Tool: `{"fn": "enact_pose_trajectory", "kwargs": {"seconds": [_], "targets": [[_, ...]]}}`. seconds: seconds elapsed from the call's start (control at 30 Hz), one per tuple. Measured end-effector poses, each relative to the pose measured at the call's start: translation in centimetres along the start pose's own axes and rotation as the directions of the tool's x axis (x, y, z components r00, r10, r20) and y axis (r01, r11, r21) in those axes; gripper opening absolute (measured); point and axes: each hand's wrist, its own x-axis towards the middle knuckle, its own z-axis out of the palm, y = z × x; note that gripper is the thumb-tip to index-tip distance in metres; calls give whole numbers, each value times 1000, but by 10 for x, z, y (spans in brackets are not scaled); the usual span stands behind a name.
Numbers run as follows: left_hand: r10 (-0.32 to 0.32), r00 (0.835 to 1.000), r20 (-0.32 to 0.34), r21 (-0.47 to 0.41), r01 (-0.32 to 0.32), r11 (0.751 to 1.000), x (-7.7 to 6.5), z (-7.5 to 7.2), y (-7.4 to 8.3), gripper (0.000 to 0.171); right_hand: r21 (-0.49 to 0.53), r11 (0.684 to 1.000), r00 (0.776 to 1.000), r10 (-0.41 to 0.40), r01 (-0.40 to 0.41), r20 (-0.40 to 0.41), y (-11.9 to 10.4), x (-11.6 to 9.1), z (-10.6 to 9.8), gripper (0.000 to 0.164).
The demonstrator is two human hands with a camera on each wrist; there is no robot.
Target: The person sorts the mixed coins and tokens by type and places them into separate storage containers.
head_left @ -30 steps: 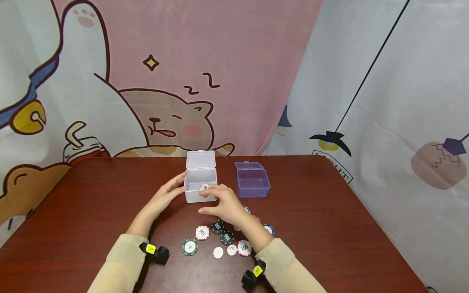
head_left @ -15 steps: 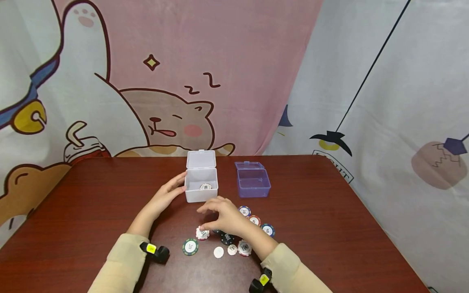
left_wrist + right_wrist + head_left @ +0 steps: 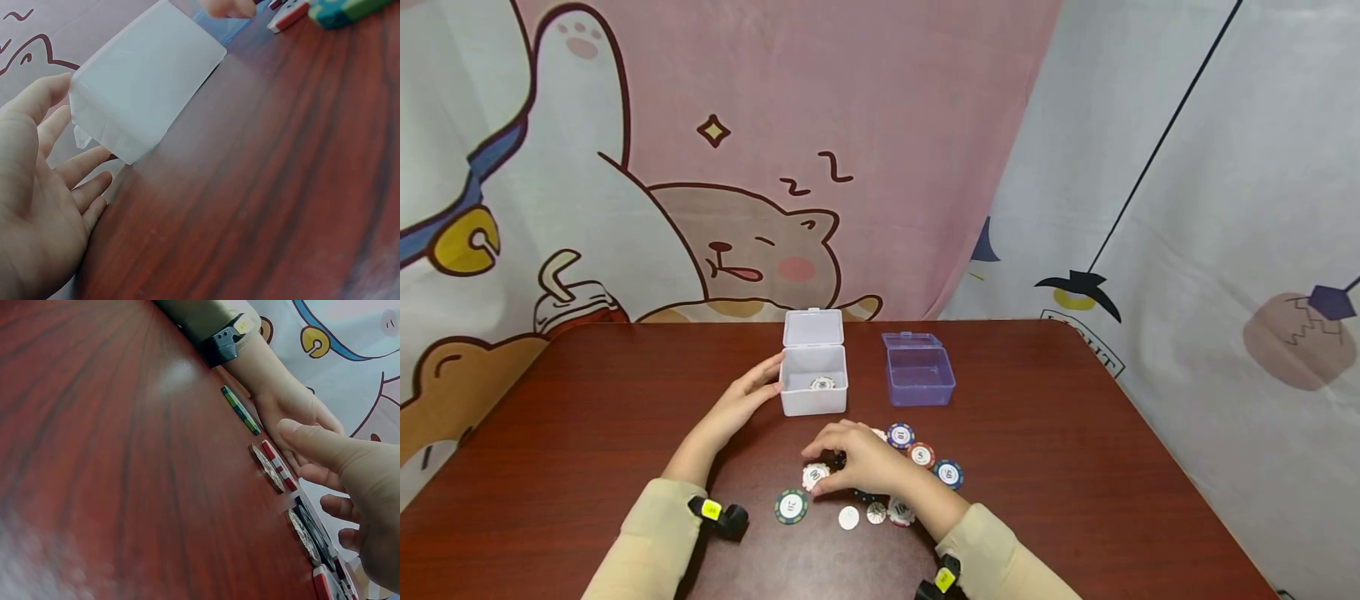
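My left hand (image 3: 735, 410) touches the left side of an open white plastic box (image 3: 814, 403) with thumb and fingertips, fingers extended. A white poker chip (image 3: 822, 383) lies inside this box. My right hand (image 3: 868, 460) is low over the loose chips, thumb and index finger apart on either side of a white-and-red 100 chip (image 3: 814, 475), with nothing held. Black chips lie partly hidden beneath that hand. Left of it is a green chip (image 3: 792, 507). Two silver coins (image 3: 267, 467) show near the right thumb in the right wrist view.
An open purple box (image 3: 921, 393) stands right of the white one. Beyond my right hand lie two blue chips (image 3: 948, 473) and a red chip (image 3: 921, 455). Another 100 chip (image 3: 901, 512) sits near my right wrist. A patterned cloth hangs behind the brown table (image 3: 1075, 467).
My right hand has come back from above the white box, moving toward me and down to the loose chips. The chip inside the box stays there. My left hand keeps its place.
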Motion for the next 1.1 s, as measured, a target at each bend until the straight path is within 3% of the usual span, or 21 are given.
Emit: {"fn": "enact_pose_trajectory", "kwargs": {"seconds": [0.23, 0.77, 0.97, 1.1], "targets": [[28, 1000, 15, 29, -28, 999, -10, 3, 25, 55, -41, 999, 999, 15, -14, 36, 1, -2, 2, 47], [15, 1000, 16, 34, -16, 999, -8, 3, 25, 54, -75, 997, 998, 20, -15, 63, 2, -1, 2, 43], [-1, 1000, -1, 9, 1, 1000, 0, -1, 2, 55, -65, 998, 998, 9, -5, 60, 2, 0, 3, 38], [4, 1000, -1, 12, -4, 1000, 0, -1, -3, 55, -63, 998, 998, 2, 1, 55, 3, 0, 4, 36]]}}
